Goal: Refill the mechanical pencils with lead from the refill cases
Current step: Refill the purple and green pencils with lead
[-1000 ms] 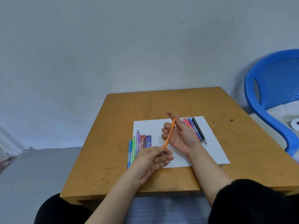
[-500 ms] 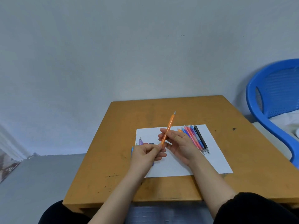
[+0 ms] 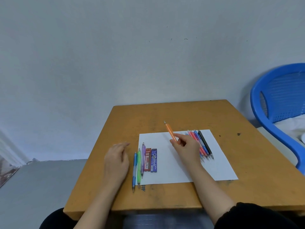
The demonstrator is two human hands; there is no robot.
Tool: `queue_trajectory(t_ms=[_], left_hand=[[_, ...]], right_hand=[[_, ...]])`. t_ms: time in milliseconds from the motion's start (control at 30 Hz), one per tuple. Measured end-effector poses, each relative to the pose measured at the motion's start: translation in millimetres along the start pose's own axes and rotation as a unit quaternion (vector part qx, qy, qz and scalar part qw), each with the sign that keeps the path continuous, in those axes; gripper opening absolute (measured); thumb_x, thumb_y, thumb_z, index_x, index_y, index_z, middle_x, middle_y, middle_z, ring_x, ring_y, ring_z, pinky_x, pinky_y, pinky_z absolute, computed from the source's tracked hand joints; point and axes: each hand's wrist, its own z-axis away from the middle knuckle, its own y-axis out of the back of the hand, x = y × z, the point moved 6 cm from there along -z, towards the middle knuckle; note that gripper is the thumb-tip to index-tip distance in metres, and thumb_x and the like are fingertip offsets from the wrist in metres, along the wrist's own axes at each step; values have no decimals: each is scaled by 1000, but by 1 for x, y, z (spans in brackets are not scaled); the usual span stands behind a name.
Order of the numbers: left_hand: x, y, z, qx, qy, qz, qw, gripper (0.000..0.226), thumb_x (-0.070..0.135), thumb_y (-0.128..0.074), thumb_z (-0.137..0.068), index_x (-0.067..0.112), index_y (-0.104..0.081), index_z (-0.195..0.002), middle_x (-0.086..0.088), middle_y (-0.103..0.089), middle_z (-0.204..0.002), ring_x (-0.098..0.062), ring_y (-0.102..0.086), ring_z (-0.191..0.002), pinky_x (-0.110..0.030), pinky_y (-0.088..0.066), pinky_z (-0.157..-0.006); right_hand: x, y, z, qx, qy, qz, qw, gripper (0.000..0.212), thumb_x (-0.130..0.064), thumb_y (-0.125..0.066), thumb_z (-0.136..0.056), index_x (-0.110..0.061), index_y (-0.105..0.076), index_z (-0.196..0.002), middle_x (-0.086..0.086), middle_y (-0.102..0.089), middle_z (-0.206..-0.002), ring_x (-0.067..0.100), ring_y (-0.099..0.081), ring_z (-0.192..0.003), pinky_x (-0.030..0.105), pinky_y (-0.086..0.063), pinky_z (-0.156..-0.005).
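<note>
My right hand (image 3: 187, 146) pinches an orange mechanical pencil (image 3: 170, 131) above the white paper (image 3: 166, 162), its tip pointing up and away. Open and holding nothing, my left hand (image 3: 116, 158) hovers over the table left of the paper. Three pencils lie side by side at the paper's left edge: blue (image 3: 134, 171), green (image 3: 139, 167) and purple (image 3: 143, 158). Beside them lie a red lead refill case (image 3: 147, 159) and a blue one (image 3: 153, 160). A row of several pencils (image 3: 202, 144) lies on the paper's right part, partly hidden by my right hand.
The wooden table (image 3: 165, 116) stands against a grey wall. A blue plastic chair (image 3: 279, 103) is at the right, with white cloth on its seat. Grey floor lies to the left of the table.
My left hand has let go of the orange pencil and moved left to beside the blue pencil. My right hand now holds the orange pencil alone, tilted the other way.
</note>
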Motion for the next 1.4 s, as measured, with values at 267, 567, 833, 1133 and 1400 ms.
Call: queue_trajectory(t_ms=[267,567,833,1133,1400], left_hand=[[-25,-19,-3,-117,65,-107,985,44,31,-46,-99,23,-44,-142,5,-39,-151,-15,-29,-141,-38,-24,-115],[-27,-26,-2,-135,58,-160,976,47,39,-39,-100,25,-40,-145,6,-34,-153,-13,-27,-141,-36,-21,-115],[-27,-27,-2,-141,56,-168,974,47,40,-37,-101,25,-38,-145,6,-32,-154,-13,-26,-142,-35,-20,-115],[-28,-27,-2,-141,55,-170,974,47,40,-37,-101,25,-38,-145,6,-32,-154,-13,-26,-142,-35,-19,-116],[-29,-27,-1,-138,54,-159,976,46,38,-39,-101,24,-40,-144,5,-34,-153,-14,-27,-142,-37,-21,-115]], right_hand=[[-4,-13,5,-54,43,173,983,38,-25,-61,-90,-25,-56,-128,-7,-53,-83,9,-51,-75,15,-37,-59],[1,-17,5,-69,29,217,973,33,-31,-57,-92,-29,-57,-125,-8,-54,-91,7,-50,-85,19,-41,-64],[4,-19,5,-54,44,276,959,26,-24,-52,-92,-23,-70,-111,-2,-55,-92,14,-45,-102,25,-39,-76],[8,-6,2,0,7,372,928,27,-23,-51,-93,-22,-71,-111,3,-60,-115,24,-41,-120,36,-32,-100],[9,4,2,20,-33,402,915,28,-24,-49,-93,-28,-70,-111,-2,-60,-113,19,-40,-113,33,-27,-89]])
